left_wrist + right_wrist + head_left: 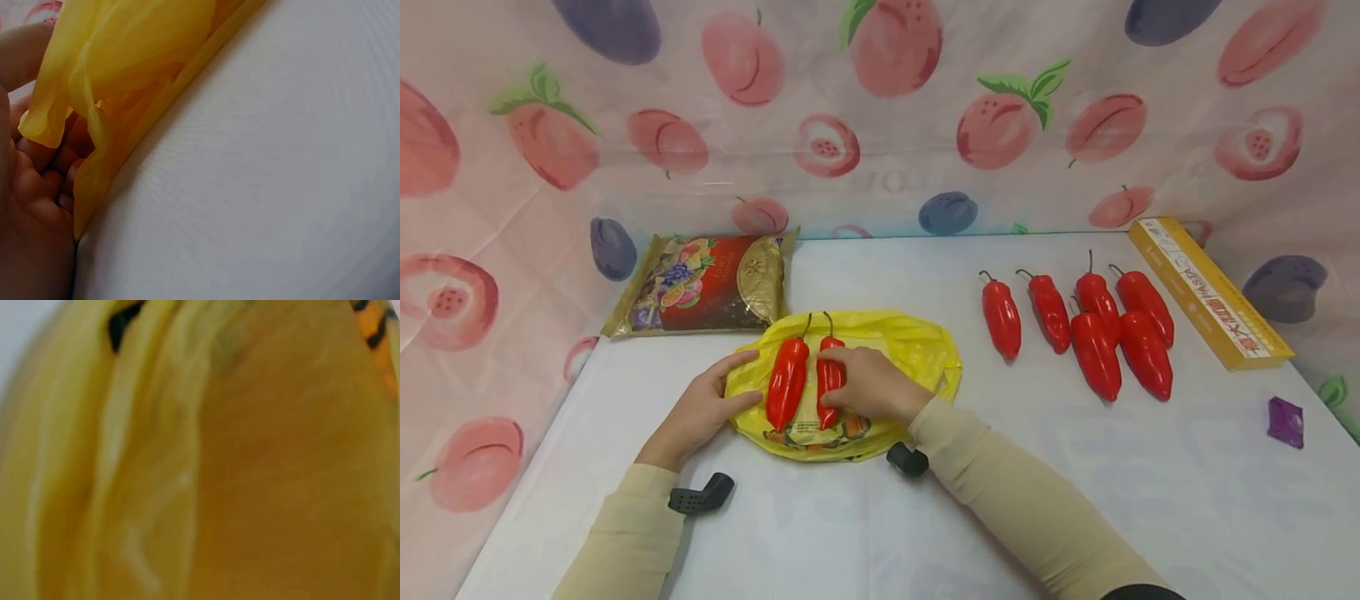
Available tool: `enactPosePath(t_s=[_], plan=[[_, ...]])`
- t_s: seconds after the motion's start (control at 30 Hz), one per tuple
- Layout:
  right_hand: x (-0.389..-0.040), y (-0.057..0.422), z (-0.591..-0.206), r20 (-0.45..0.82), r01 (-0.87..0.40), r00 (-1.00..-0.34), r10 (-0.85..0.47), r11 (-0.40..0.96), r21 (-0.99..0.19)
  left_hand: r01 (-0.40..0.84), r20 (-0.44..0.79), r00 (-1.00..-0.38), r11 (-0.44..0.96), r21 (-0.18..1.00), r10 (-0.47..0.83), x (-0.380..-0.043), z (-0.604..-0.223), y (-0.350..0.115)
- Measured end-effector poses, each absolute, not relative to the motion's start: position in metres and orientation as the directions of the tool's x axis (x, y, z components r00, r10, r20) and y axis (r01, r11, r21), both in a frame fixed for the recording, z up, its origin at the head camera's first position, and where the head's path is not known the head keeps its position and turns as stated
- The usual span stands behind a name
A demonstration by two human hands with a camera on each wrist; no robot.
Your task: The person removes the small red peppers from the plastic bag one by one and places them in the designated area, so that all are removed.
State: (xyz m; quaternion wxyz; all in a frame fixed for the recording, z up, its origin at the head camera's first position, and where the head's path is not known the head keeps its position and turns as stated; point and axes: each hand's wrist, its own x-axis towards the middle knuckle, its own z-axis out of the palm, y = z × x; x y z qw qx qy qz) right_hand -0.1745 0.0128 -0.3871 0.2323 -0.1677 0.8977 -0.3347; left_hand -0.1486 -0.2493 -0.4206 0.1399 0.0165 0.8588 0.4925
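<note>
A round-edged yellow plastic bag (917,350) lies on the table with its mouth spread. Inside it is a red chili pepper (788,383), stem pointing away. Beside that one, my right hand (872,385) pinches another red chili pepper (830,379) between thumb and fingers, over the bag. My left hand (703,412) holds the bag's left rim; in the left wrist view its fingers (53,181) curl by the yellow film (137,50), partly hidden by it. Only blurred yellow bag film (144,456) fills most of the right wrist view, and the right hand is out of sight there.
Several red chili peppers (1096,354) lie at the right on the white table (880,533). A yellow pasta box (1210,292) lies beyond them, with a small purple packet (1287,422) nearer. A red and gold bag (715,279) rests at the back left, before a fruit-print cloth (880,192).
</note>
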Motion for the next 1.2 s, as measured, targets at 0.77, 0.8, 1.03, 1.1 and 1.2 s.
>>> enactPosePath(t_s=[0.77, 0.8, 1.03, 1.1, 1.2], plan=[[-0.188, 0.036, -0.385, -0.329, -0.104, -0.853, -0.406, 0.749, -0.654, -0.114, -0.222, -0.962, 0.510, 0.853, 0.157, -0.149, -0.421, -0.253], [-0.189, 0.036, -0.385, -0.337, -0.092, -0.853, -0.398, 0.750, -0.656, -0.113, -0.221, -0.962, 0.506, 0.855, 0.158, -0.149, -0.421, -0.253], [-0.190, 0.043, -0.386, -0.347, -0.057, -0.860, -0.373, 0.747, -0.662, -0.110, -0.216, -0.963, 0.500, 0.859, 0.160, -0.149, -0.423, -0.253], [-0.190, 0.045, -0.386, -0.348, -0.043, -0.863, -0.366, 0.740, -0.671, -0.108, -0.214, -0.963, 0.497, 0.861, 0.162, -0.149, -0.424, -0.252], [-0.191, 0.049, -0.388, -0.355, -0.018, -0.866, -0.351, 0.732, -0.681, -0.110, -0.218, -0.962, 0.500, 0.859, 0.162, -0.150, -0.424, -0.251]])
